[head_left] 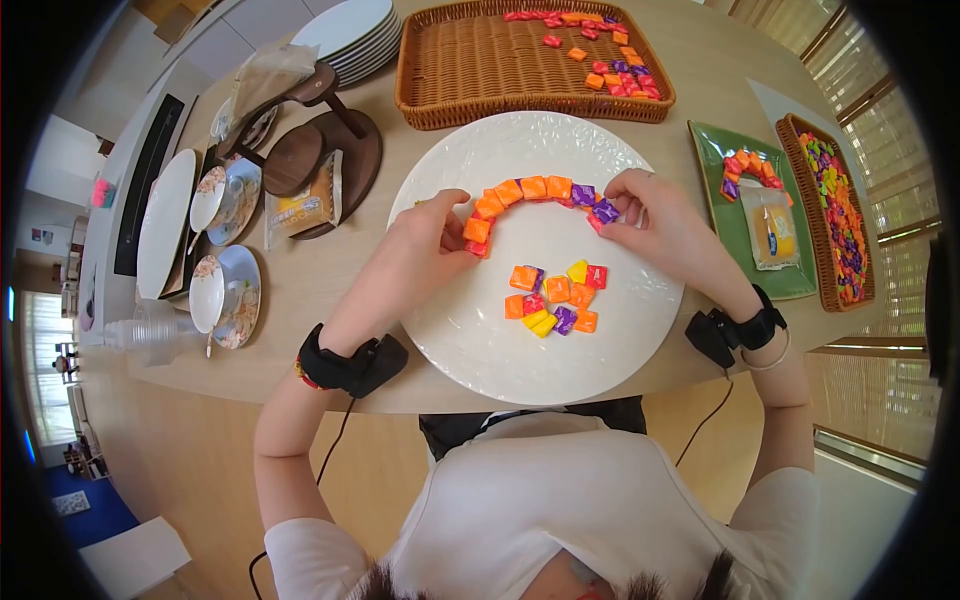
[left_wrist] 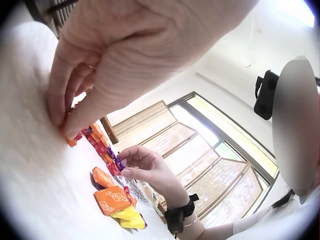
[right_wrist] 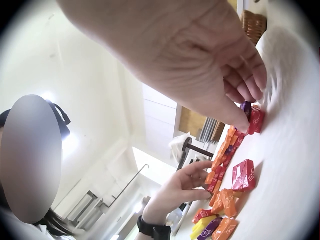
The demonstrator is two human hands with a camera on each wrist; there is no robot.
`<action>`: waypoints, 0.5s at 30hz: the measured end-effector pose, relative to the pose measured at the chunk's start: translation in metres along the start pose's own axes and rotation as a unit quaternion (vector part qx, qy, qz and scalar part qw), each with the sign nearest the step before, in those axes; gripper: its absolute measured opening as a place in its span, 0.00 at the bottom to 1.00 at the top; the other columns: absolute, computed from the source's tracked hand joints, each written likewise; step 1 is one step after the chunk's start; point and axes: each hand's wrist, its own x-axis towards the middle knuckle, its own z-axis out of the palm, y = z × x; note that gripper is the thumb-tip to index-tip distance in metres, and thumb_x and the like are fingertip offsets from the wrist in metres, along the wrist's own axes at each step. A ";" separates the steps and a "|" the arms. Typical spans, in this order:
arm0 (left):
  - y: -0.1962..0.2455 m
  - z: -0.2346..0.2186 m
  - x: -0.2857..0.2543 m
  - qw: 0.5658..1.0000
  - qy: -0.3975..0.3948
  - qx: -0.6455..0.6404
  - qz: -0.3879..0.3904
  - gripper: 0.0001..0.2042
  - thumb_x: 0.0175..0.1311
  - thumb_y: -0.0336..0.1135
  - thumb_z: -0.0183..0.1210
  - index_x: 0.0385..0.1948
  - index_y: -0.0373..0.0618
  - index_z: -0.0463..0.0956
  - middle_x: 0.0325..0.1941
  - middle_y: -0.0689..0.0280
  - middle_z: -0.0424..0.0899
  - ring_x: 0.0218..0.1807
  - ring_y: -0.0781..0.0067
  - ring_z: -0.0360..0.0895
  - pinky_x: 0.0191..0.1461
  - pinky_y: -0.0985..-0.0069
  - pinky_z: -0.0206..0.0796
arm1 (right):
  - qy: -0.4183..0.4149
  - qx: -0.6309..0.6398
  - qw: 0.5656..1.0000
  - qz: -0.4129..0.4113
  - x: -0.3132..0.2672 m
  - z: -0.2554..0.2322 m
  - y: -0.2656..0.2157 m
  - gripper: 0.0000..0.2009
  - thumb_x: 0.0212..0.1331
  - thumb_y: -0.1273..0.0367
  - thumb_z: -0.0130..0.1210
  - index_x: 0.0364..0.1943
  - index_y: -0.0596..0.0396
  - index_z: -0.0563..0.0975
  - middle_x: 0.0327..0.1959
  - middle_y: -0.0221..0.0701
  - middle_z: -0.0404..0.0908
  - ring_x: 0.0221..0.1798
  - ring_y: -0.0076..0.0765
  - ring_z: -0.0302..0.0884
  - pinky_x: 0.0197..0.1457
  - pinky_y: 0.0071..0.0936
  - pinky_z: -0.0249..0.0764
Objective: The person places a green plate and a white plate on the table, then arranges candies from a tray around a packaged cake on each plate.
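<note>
On the white plate an arch of wrapped candies runs between the two hands, orange along the left and top, purple at the right. The left hand pinches the candies at the arch's left end; in the left wrist view its fingertips close on an orange piece. The right hand pinches the right end, its thumb and fingers at a purple candy beside a red one in the right wrist view. Below the arch lies a cluster of orange, yellow, red and purple candies.
Behind the plate is a wicker tray with scattered candies. At right are a green plate with candies and a packaged item, and a basket of candies. At left stand a brown stand, stacked plates, bowls and saucers.
</note>
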 end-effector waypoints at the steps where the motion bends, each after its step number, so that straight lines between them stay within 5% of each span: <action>1: 0.000 0.000 0.000 1.000 0.000 0.000 0.000 0.30 0.56 0.26 0.68 0.63 0.37 0.69 0.41 0.59 0.82 0.42 0.69 0.81 0.50 0.73 0.76 | -0.006 0.002 1.000 0.007 0.000 -0.001 -0.002 0.14 0.54 0.73 0.66 0.42 0.65 0.76 0.34 0.39 0.78 0.34 0.34 0.77 0.42 0.31 0.76; 15: 0.005 -0.002 -0.005 0.999 0.034 -0.007 -0.041 0.23 0.58 0.31 0.69 0.54 0.37 0.73 0.37 0.60 0.83 0.38 0.72 0.81 0.46 0.74 0.74 | 0.017 -0.004 1.000 0.007 -0.004 0.000 -0.005 0.14 0.54 0.73 0.66 0.42 0.66 0.76 0.33 0.40 0.80 0.33 0.35 0.78 0.40 0.31 0.76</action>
